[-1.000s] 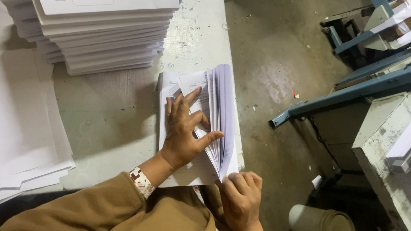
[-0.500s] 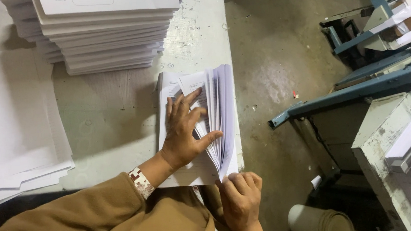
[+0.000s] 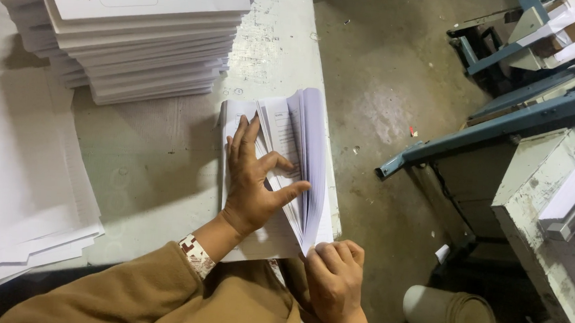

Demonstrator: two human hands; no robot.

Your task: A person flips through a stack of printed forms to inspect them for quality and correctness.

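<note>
Nothing moved: left hand [image 3: 254, 179] atop paper sheaf [image 3: 301, 156].

The table [image 3: 147, 166] is pale and a bit scratched, with worn marks near its far edge. A tall stack [image 3: 136, 32] of white sheets stands at the back of it. More loose white sheets [image 3: 20, 178] lie spread at the left side.

To the right is a grey floor [image 3: 378, 87] — dusty, with stains and small bits on it. A blue-green metal frame [image 3: 496, 128] stands there, next to a chipped white machine [image 3: 550, 217]. Near the bottom sits a pale roll [image 3: 451, 318], maybe paper. Boxes [image 3: 555, 31] sit at the far top right.
</note>
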